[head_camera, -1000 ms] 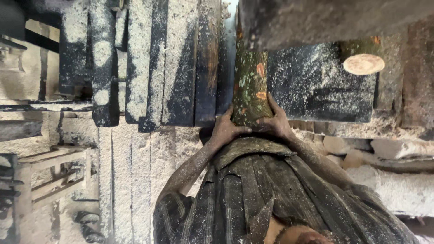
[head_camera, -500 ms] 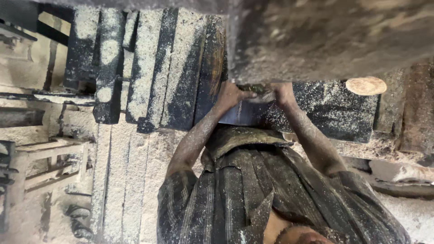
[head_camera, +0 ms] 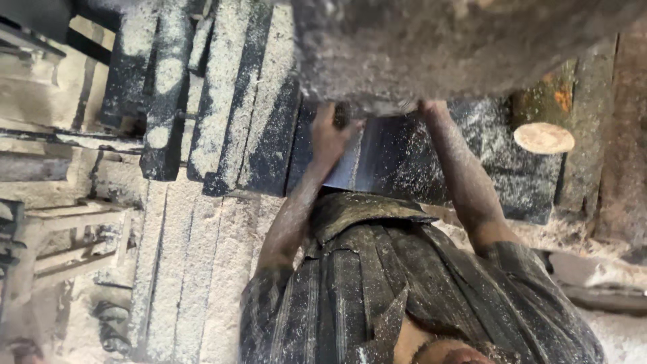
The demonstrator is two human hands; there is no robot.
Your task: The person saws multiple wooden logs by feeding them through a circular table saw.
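Sawdust-coated timber fills your view. Your left hand (head_camera: 331, 135) reaches up with fingers curled against the underside edge of a big rough log (head_camera: 458, 47) that blocks the top of the frame; grip looks clenched on its lower edge, though the fingertips are partly hidden. Your right hand is out of sight: the right forearm (head_camera: 461, 175) runs up and vanishes behind the log, so you cannot tell its grip state. Both arms are dusted with sawdust.

Log sits directly above both wrists, spanning from centre to the right edge of the frame, blurred and close to the camera.

Below your hands lies a dark flat surface (head_camera: 404, 162) speckled with sawdust; its near edge ends just above your striped shirt (head_camera: 377, 290). A smaller log (head_camera: 543, 131) with a pale round cut end rests near the right edge of that surface, well apart from your hands. Dark planks (head_camera: 222, 101) run side by side to the left of the surface, heavily powdered. Pale wooden frame pieces (head_camera: 74, 236) sit at the far left, on a sawdust-covered floor.
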